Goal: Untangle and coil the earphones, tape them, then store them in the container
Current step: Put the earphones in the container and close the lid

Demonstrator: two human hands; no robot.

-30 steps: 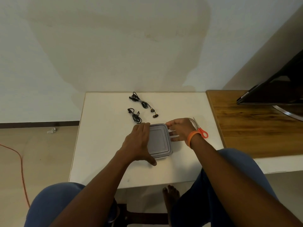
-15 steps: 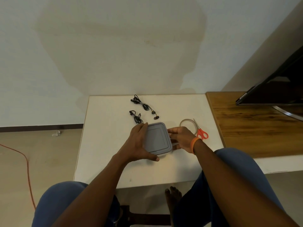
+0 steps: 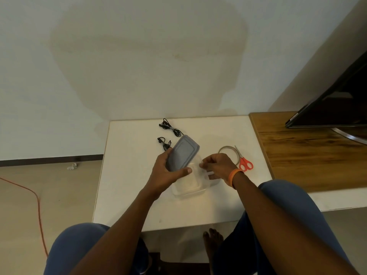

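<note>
My left hand [image 3: 165, 173] grips the grey lid [image 3: 182, 153], fingers curled round one edge and thumb on the other, holding it tilted above the counter [image 3: 129, 175]. My right hand [image 3: 216, 165] pinches the rim of the clear container [image 3: 188, 185], which sits open on the counter right in front of me. Two tangled pairs of black earphones [image 3: 170, 129] lie toward the far edge of the counter, the nearer pair [image 3: 163, 144] just beside the raised lid. A roll of tape [image 3: 228, 153] and orange-handled scissors [image 3: 245, 163] lie touching each other, just past my right hand.
</note>
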